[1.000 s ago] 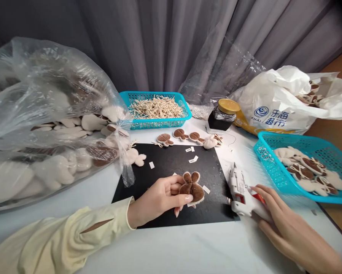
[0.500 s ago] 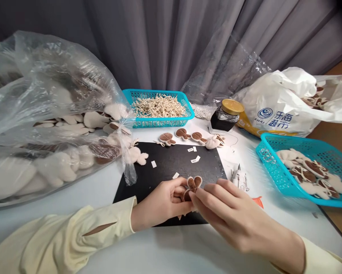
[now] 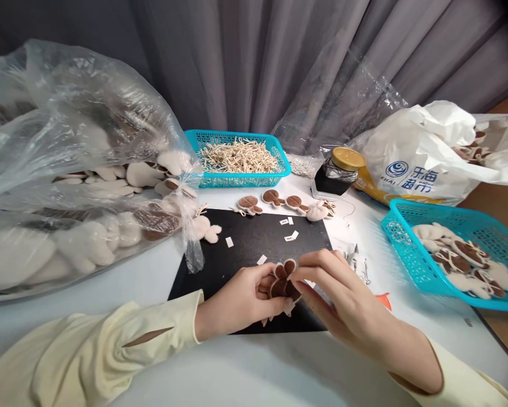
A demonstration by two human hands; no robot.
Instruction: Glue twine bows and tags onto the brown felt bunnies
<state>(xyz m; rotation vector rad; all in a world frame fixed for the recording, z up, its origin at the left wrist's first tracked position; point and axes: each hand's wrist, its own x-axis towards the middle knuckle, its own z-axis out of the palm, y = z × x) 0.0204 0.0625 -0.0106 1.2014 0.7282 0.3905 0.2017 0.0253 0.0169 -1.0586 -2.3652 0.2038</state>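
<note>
A small brown felt bunny piece (image 3: 282, 278) with cream edging sits over the near edge of a black mat (image 3: 254, 249). My left hand (image 3: 237, 301) grips it from the left, fingers curled round its body. My right hand (image 3: 342, 299) pinches its right side with thumb and forefinger. Both sleeves are pale yellow. The white glue gun (image 3: 357, 261) lies on the table to the right, mostly hidden behind my right hand.
A big clear bag (image 3: 76, 169) of cream plush bunnies fills the left. At the back stands a teal basket (image 3: 239, 158) of cream cords. Loose bunny pieces (image 3: 274, 200), a dark jar with gold lid (image 3: 336, 169), a white shopping bag (image 3: 423, 152) and a teal basket (image 3: 452, 249) of finished pieces lie to the right.
My right hand let go of the glue gun on the right and came over to the bunny piece, where it now pinches it. My left hand has kept its hold.
</note>
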